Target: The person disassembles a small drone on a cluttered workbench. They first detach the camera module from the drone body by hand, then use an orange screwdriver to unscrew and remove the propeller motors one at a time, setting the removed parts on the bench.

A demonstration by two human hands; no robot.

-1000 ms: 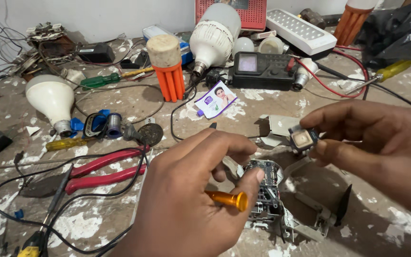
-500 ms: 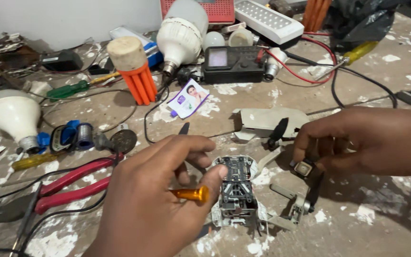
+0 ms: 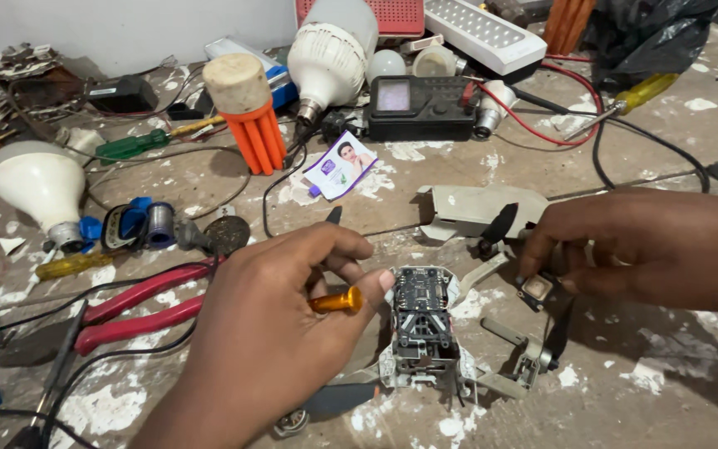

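Gripping a small orange-handled screwdriver [image 3: 336, 300], the left hand [image 3: 268, 341] is closed around it, tip aimed at the opened drone body [image 3: 422, 333] lying on the bench [image 3: 675, 166] between the 2 hands. The right hand [image 3: 650, 245] is closed, pinching a small square camera module [image 3: 535, 288] just beside the drone's right arm. To work well here, I judge the module should be held steady and close to the body so nothing attached to it gets strained, while the driver tip seats squarely before any turning. Red pliers [image 3: 139, 303] lie to the left, the grey shell cover [image 3: 479, 208] just behind
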